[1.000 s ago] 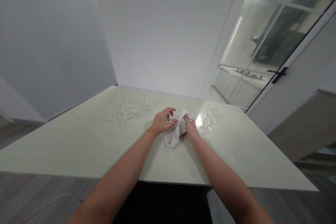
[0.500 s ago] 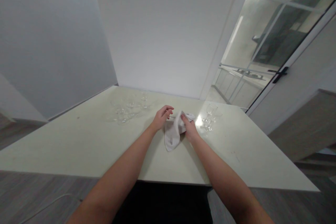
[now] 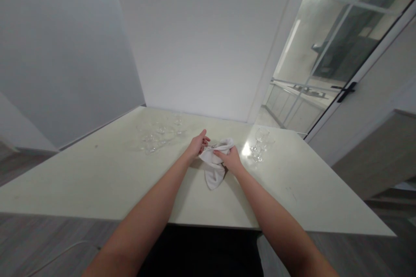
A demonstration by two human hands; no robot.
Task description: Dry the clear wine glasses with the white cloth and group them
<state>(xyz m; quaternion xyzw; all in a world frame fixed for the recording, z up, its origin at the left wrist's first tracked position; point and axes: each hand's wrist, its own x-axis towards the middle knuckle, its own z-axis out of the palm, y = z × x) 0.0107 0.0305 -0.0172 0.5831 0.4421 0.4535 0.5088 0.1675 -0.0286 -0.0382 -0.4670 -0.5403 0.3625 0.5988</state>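
A white cloth hangs between my two hands above the table, one corner drooping toward me. My right hand is closed on it, with the thumb pressing across its upper folds. Curled fingers of my left hand grip the end of a clear stemmed glass. Most of that glass is hidden by the cloth and fingers, so its full shape cannot be made out.
Several clear stemmed glasses stand on the white table to the left. Another group of clear glasses is at the right, near a bright reflection. A white wall rises behind the table, and a glazed door is at the right.
My left hand has turned and closed its fingers more. My right hand has shifted slightly left, its thumb now across the cloth, which is folded over differently.
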